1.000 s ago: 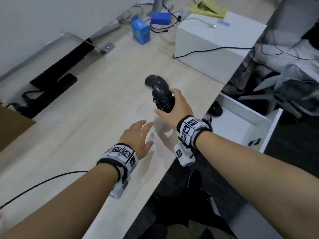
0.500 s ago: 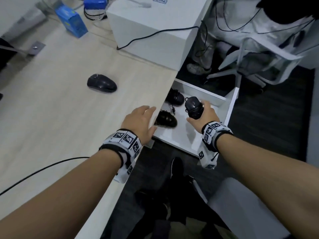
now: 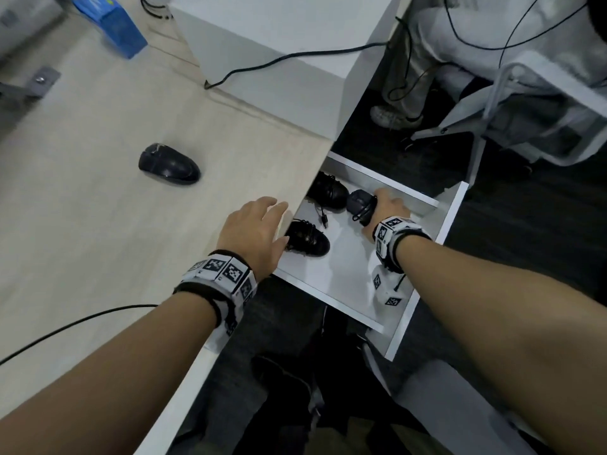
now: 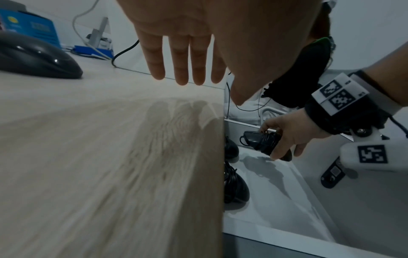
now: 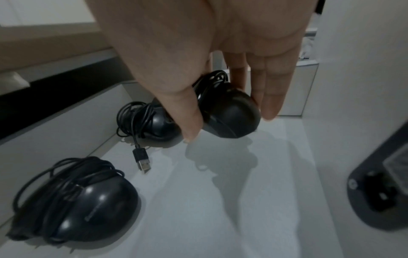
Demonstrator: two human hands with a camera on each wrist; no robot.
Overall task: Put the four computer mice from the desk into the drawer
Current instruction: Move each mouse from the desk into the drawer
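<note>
The right hand [image 3: 389, 206], gripping the third mouse [image 3: 359, 205], has carried it down from the desk [image 3: 98, 241] into the drawer [image 3: 455, 208] (two lie there already), leaving one mouse [image 3: 169, 164] beside the flat, empty left hand [image 3: 254, 231].

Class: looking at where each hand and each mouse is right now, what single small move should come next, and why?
Probably lower and release: the right hand grips the third mouse just above the drawer floor, its shadow beneath, beside two cable-wrapped mice already inside. Then the last mouse on the desk remains; the left hand is free.
</note>
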